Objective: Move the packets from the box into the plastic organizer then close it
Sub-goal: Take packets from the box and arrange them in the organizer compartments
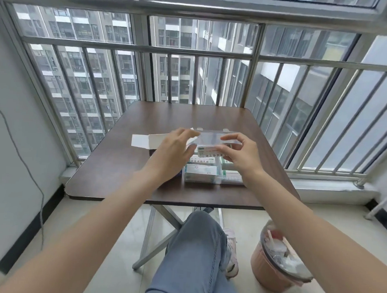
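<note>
A clear plastic organizer (pixel 217 180) stands on the brown table, holding several white and green packets (pixel 200 172). Its transparent lid (pixel 211 137) is raised at an angle above it. My left hand (pixel 173 152) reaches over the organizer's left side, fingers extended toward the lid's left edge. My right hand (pixel 239 156) is over the right side, its thumb and fingers curled at the lid's front edge. One packet (pixel 208 151) stands up between the two hands. A white cardboard box (pixel 153 141) with an open flap lies to the left, partly behind my left hand.
The brown folding table (pixel 111 164) stands against a railed window (pixel 198 77). A pink waste bin (pixel 276 260) with a plastic liner sits on the floor at the right. My crossed legs in jeans (pixel 196 254) are under the table's near edge. A grey cable (pixel 29 171) hangs on the left wall.
</note>
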`<state>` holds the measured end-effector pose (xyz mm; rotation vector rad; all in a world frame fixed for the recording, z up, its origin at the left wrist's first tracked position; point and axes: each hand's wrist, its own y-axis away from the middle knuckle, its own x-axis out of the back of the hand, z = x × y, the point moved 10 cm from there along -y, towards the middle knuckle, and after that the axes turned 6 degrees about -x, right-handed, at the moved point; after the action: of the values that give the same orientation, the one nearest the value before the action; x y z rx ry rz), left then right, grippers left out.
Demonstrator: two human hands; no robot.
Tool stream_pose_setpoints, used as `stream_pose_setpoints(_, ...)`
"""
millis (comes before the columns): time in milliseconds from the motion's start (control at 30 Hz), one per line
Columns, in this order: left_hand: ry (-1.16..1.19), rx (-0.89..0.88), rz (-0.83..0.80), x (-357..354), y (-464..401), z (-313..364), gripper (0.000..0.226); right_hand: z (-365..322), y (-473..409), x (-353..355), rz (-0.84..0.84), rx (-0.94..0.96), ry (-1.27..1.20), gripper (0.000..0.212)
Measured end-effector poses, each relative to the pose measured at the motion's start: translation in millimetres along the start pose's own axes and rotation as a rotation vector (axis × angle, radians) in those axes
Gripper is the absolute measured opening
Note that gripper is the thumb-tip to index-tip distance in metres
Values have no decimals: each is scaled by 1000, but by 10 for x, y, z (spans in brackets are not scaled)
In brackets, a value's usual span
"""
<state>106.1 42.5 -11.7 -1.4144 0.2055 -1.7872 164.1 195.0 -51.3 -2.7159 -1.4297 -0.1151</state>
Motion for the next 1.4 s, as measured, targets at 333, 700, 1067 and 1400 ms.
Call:
stream_pose_setpoints(333,144,95,-148,-754,-297,185,20,266,-155,565,53,-33,53,17)
stream_pose_setpoints(700,-287,81,-414,-1182,-319,284,23,433,-296,601,71,27,692,4)
stream_pose_setpoints(1067,-461,27,-488,-1283,-329,314,21,444,-284,448,22,75,1024,2)
stream_pose_setpoints(1400,-302,34,-261,-1085,-375,373,22,403,-264,505,101,91,1072,9)
